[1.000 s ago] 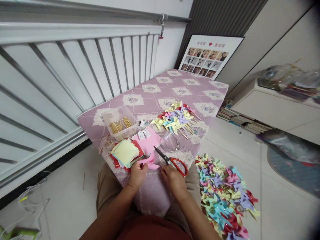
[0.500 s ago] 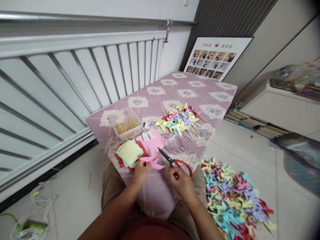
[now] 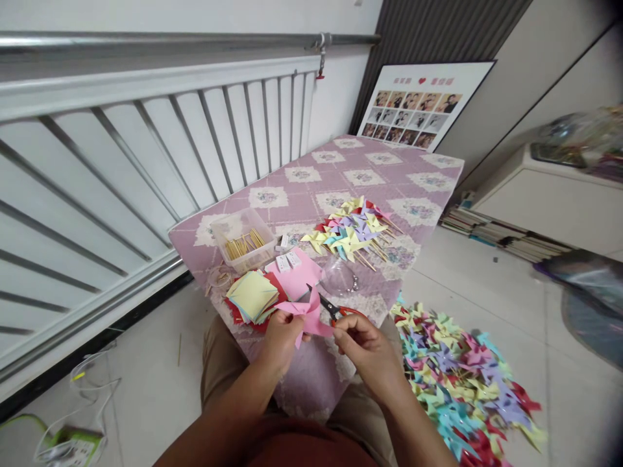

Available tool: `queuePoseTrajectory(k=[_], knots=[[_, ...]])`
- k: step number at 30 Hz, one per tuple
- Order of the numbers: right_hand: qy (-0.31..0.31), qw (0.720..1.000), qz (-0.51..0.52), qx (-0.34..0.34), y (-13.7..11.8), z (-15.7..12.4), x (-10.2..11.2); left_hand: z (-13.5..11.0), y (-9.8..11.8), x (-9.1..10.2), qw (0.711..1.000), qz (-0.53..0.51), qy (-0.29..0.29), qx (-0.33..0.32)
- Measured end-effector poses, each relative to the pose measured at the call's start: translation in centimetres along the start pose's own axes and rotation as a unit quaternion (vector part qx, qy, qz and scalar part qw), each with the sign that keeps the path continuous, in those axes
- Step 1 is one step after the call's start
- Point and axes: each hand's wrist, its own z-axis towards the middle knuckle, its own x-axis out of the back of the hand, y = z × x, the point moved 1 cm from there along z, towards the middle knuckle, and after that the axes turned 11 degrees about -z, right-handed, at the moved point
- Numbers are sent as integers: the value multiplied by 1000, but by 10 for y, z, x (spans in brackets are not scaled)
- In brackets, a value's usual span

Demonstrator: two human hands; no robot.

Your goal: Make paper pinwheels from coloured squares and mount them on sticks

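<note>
A pink paper pinwheel (image 3: 307,316) with folded blades is pinched in my left hand (image 3: 283,338), just above the near end of the table. From the right, my right hand (image 3: 363,340) meets its outer tip, thumb and forefinger closed on the paper there. Anything smaller inside those fingers is hidden. Scissors (image 3: 332,307) with dark blades and red-orange handles lie behind, partly covered by the pinwheel and my right hand. Square pale yellow paper sheets (image 3: 253,295) lie stacked left of my left hand, over red sheets (image 3: 276,290). Pink sheets (image 3: 302,275) lie beyond the pinwheel.
Thin wooden sticks fill part of a clear plastic box (image 3: 238,224). Finished pinwheels (image 3: 351,233) on sticks lie farther back on the flowered tablecloth (image 3: 374,177), near a clear round item (image 3: 338,277). More pinwheels (image 3: 462,383) are heaped at right. A radiator (image 3: 160,149) borders the left.
My left hand has raised and turned the pink pinwheel slightly rightward. My right hand has come over the scissors handles and met the pinwheel's tip.
</note>
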Motion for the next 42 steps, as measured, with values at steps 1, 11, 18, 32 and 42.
queuePoseTrajectory(k=[1, 11, 18, 32, 42], knots=[[-1, 1000, 1, 6, -4, -1, 1, -1, 1, -1, 1000, 6, -5, 0], [44, 988, -115, 88, -10, -6, 3, -10, 3, -7, 994, 103, -23, -38], [39, 933, -268, 239, -25, -10, 2, -11, 0, -4, 983, 165, -43, -69], [29, 893, -335, 300, -10, -5, -4, -23, 14, -14, 979, 161, -96, -79], [40, 882, -343, 321, -11, -3, -3, -25, 17, -15, 983, 157, -84, -50]])
